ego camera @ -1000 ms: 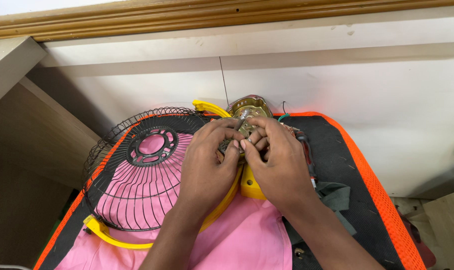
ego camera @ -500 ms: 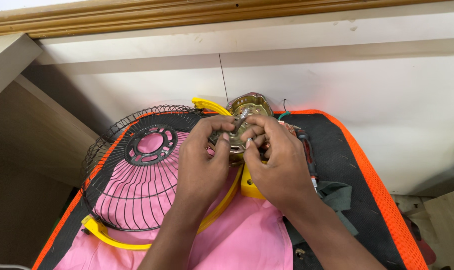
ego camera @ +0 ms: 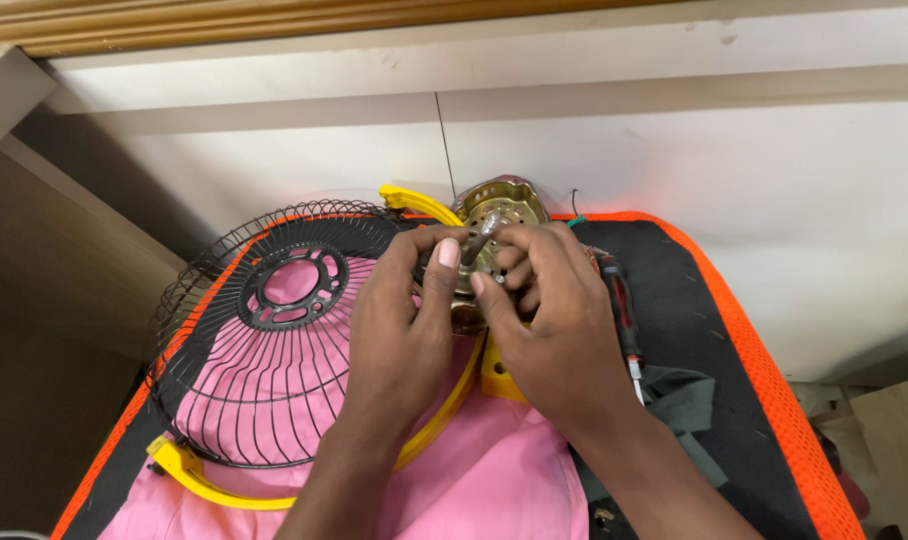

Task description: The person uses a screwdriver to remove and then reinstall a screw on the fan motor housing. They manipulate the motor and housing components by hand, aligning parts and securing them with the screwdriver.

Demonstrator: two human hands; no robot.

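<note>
Your left hand (ego camera: 404,320) and right hand (ego camera: 559,320) have lifted the fan motor (ego camera: 499,205) slightly — both now pinch its metal shaft (ego camera: 481,238), fingertips closed tight.

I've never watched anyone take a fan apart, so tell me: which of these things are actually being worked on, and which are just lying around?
In hand:
- metal fan motor, gripped by left hand and right hand
- its shaft, pinched between the fingertips

Lying about:
- black wire fan guard
- yellow plastic ring
- screwdriver
- pink cloth
- grey rag
- black mat with orange edge
</note>
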